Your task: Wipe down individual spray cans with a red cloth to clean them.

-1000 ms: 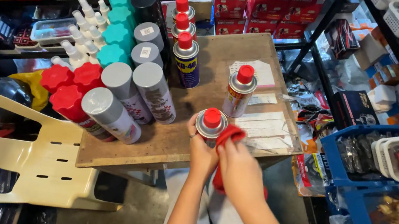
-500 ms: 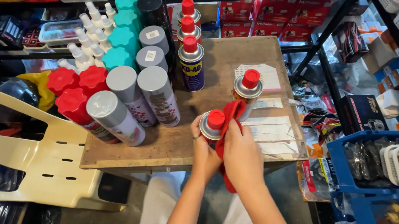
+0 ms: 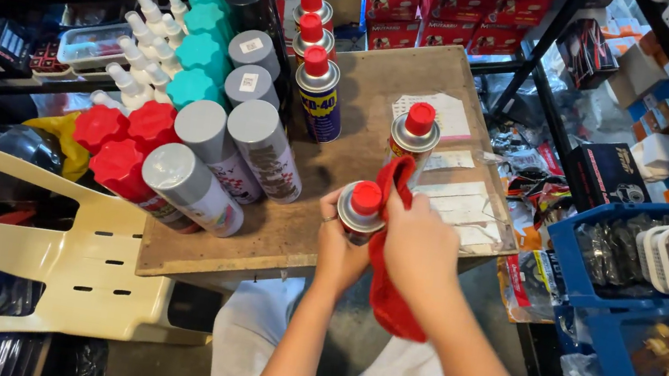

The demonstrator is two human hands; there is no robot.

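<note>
My left hand (image 3: 340, 248) grips a small spray can with a red cap (image 3: 362, 206), held upright over the near edge of a wooden table (image 3: 383, 90). My right hand (image 3: 420, 245) presses a red cloth (image 3: 386, 296) against the can's right side; the cloth hangs down below my hands. Just behind stands another red-capped spray can (image 3: 413, 135), free of both hands.
Further left on the table are several spray cans with grey caps (image 3: 229, 143), red caps (image 3: 121, 141), teal caps (image 3: 202, 47) and white nozzles (image 3: 143, 30). Paper sheets (image 3: 463, 202) lie at the table's right. A cream plastic chair (image 3: 38, 251) is left; blue crates (image 3: 661, 286) are right.
My hands, the can and the cloth stay at the near table edge; my right hand has shifted with the cloth along the can's side. The camera view has shifted slightly.
</note>
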